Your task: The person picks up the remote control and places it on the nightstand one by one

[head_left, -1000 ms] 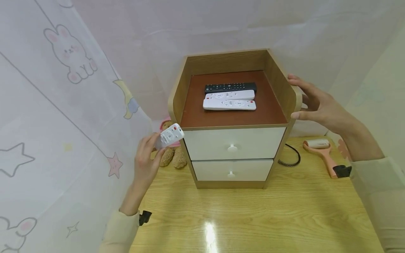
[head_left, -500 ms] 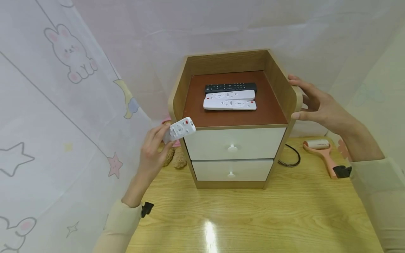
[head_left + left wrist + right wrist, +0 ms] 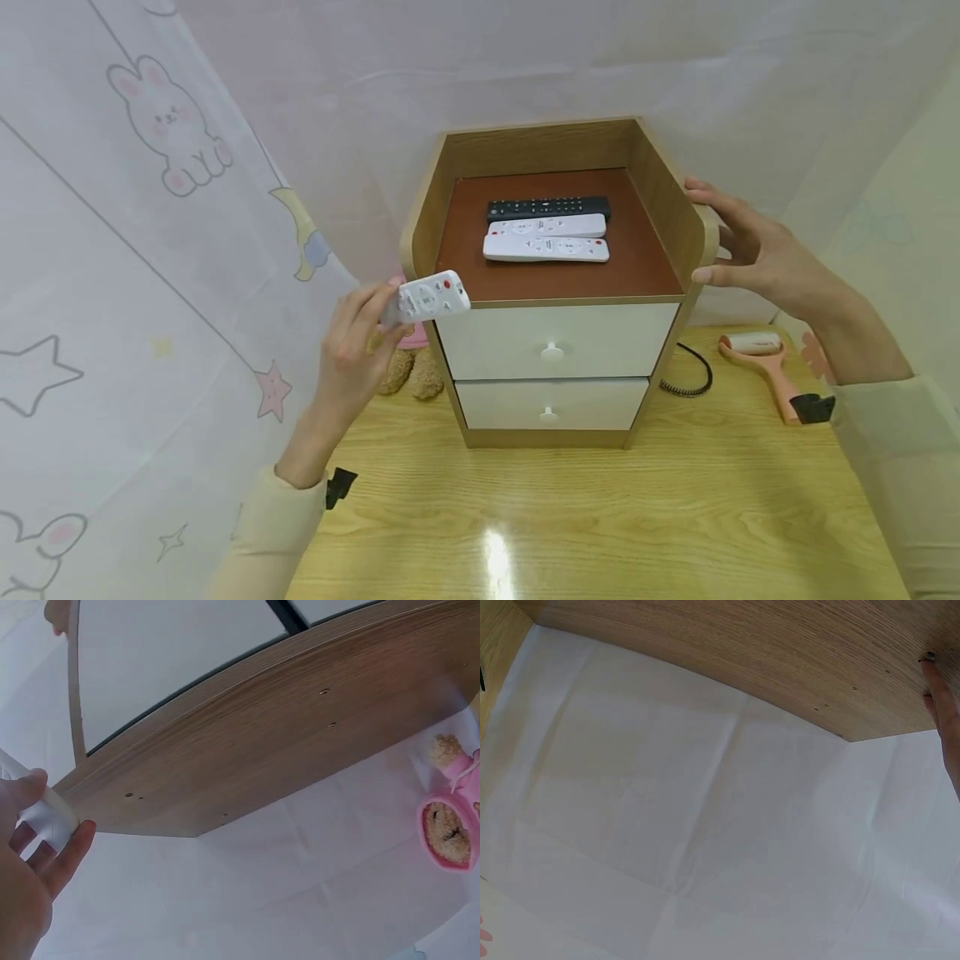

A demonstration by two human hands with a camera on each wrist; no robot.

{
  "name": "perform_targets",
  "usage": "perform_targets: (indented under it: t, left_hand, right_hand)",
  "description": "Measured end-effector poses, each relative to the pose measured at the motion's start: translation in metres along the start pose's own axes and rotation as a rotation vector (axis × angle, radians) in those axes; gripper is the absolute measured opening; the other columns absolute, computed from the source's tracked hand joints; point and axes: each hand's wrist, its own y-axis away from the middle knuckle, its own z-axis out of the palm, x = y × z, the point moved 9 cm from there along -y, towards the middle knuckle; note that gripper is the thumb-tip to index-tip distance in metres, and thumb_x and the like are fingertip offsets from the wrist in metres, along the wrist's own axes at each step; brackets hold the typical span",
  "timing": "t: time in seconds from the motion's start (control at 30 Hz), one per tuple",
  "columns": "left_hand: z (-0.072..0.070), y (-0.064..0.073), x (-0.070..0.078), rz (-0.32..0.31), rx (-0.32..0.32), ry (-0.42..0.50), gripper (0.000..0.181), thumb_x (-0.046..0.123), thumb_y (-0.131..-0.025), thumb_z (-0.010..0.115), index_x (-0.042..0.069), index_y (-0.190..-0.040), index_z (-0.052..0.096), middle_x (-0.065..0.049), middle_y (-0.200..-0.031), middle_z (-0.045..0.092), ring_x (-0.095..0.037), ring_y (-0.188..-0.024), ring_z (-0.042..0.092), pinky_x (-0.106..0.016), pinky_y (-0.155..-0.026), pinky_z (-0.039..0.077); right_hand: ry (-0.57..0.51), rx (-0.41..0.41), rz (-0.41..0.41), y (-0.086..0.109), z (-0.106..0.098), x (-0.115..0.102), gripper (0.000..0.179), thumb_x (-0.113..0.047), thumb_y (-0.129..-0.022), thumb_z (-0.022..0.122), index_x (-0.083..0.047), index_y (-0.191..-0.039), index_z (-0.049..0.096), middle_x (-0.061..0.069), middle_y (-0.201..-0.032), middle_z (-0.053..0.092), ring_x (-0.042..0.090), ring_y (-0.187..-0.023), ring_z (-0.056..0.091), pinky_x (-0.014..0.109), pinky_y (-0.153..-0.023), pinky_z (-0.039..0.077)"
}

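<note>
In the head view my left hand (image 3: 352, 350) pinches a white remote control (image 3: 427, 297) by its near end, between thumb and fingers. The remote's red-button end points right, at the front left corner of a small wooden cabinet (image 3: 551, 300). The left wrist view shows the remote (image 3: 54, 817) in the fingers beside the cabinet's side panel (image 3: 247, 742). My right hand (image 3: 765, 250) rests on the cabinet's right side, thumb near the front edge. Two white remotes (image 3: 546, 247) and a black remote (image 3: 547, 207) lie side by side on the brown top.
Two white drawers (image 3: 557, 342) with knobs are closed. A plush toy (image 3: 408, 371) in pink sits left of the cabinet. An orange-handled lint roller (image 3: 761, 354) and a black coiled cord (image 3: 693, 375) lie on the right. Patterned white cloth (image 3: 187, 333) hangs at the left.
My left hand has moved the remote to the right and slightly up, turning it more level; in the last half second the hand shifted slightly left. My right hand has stayed put.
</note>
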Motion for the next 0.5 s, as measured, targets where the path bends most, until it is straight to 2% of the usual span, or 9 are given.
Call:
perform_targets:
  t: [0.1, 0.23, 0.37, 0.5]
  left_hand:
    - [-0.003, -0.015, 0.01, 0.03, 0.011, 0.016, 0.056, -0.012, -0.071, 0.076, -0.002, -0.124, 0.06, -0.019, -0.112, 0.061, -0.034, -0.096, 0.057, -0.026, -0.089, 0.048]
    - [-0.004, -0.032, 0.024, 0.105, -0.003, 0.017, 0.055, -0.01, -0.073, 0.076, -0.003, -0.125, 0.06, -0.019, -0.115, 0.062, -0.034, -0.102, 0.058, -0.03, -0.093, 0.048]
    - [0.001, -0.046, 0.04, 0.185, -0.051, -0.006, 0.051, -0.007, -0.077, 0.075, -0.002, -0.126, 0.061, -0.017, -0.12, 0.063, -0.033, -0.109, 0.058, -0.032, -0.096, 0.048]
    - [0.01, -0.057, 0.053, 0.231, -0.105, -0.003, 0.046, -0.003, -0.082, 0.072, -0.002, -0.126, 0.061, -0.015, -0.123, 0.062, -0.031, -0.113, 0.057, -0.033, -0.098, 0.048]
  right_hand:
    - [0.003, 0.0, -0.003, 0.0, 0.0, -0.001, 0.087, 0.028, -0.081, 0.052, -0.009, -0.153, 0.022, 0.001, -0.162, 0.004, 0.023, -0.136, 0.031, 0.017, -0.098, 0.042]
    - [-0.008, -0.006, -0.013, 0.0, 0.0, -0.001, 0.087, 0.029, -0.081, 0.051, -0.008, -0.153, 0.022, 0.001, -0.162, 0.003, 0.022, -0.137, 0.03, 0.017, -0.098, 0.042]
    - [-0.019, -0.012, -0.016, 0.0, 0.001, -0.001, 0.087, 0.03, -0.08, 0.051, -0.008, -0.153, 0.022, 0.002, -0.162, 0.003, 0.022, -0.139, 0.028, 0.017, -0.1, 0.042]
    - [-0.011, -0.01, -0.012, 0.0, 0.001, -0.001, 0.087, 0.029, -0.081, 0.051, -0.008, -0.153, 0.022, 0.002, -0.162, 0.003, 0.022, -0.139, 0.028, 0.017, -0.099, 0.041]
